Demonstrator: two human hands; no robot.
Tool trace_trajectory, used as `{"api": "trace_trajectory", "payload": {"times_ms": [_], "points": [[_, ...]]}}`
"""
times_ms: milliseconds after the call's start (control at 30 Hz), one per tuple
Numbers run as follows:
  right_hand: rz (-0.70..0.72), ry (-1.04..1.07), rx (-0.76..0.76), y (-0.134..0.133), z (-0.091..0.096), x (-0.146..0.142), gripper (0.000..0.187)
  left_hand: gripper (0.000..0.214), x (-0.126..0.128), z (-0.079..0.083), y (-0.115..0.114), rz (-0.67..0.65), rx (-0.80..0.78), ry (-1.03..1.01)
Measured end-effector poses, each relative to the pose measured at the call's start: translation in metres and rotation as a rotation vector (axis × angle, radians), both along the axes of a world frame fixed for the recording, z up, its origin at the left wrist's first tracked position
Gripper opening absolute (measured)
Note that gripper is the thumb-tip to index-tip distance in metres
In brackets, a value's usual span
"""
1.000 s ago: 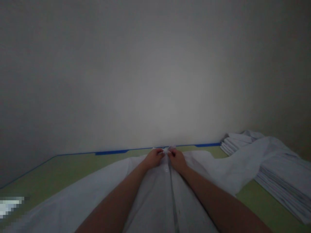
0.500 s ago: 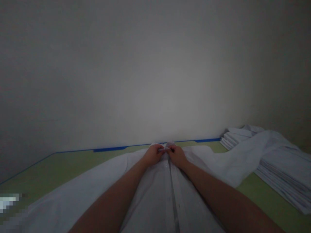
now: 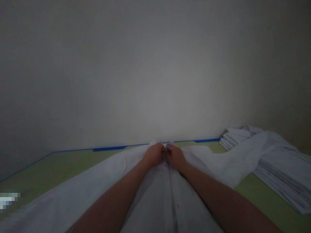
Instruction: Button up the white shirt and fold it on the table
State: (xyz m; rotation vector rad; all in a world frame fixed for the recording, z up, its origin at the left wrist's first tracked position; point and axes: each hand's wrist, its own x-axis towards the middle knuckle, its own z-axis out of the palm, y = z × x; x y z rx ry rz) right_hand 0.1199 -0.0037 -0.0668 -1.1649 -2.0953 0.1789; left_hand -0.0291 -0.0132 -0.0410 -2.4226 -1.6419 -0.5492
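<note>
A white long-sleeved shirt (image 3: 148, 204) lies spread on a green table, its collar toward the wall and its front opening running down the middle. My left hand (image 3: 155, 154) pinches the cloth at the collar, on the left side of the opening. Right beside it, my right hand (image 3: 175, 157) is closed on the collar's other side. The fingertips of both hands meet or nearly meet; the exact spot they grip is partly hidden. One sleeve stretches out to the lower left, and the other reaches right, over a stack of folded white cloth.
The stack of folded white garments (image 3: 286, 174) stands at the right of the green tabletop (image 3: 73, 161). Blue tape (image 3: 109, 149) runs along the table's back edge, against a plain grey wall (image 3: 155, 71). A blurred pale patch shows at the far left.
My fingers have curled in more tightly at the collar, and the two hands have turned slightly inward. The shirt and the stack stay in place.
</note>
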Motion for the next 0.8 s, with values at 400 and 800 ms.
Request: {"api": "trace_trajectory", "payload": {"times_ms": [400,800], "points": [[0.002,0.019,-0.141,0.009,0.004,0.004,0.03,0.021,0.0,0.007,-0.004,-0.027,-0.051,0.074],[0.021,-0.077,-0.064,-0.003,0.006,0.004,0.021,0.022,-0.004,0.018,-0.005,-0.088,-0.231,-0.048]]}}
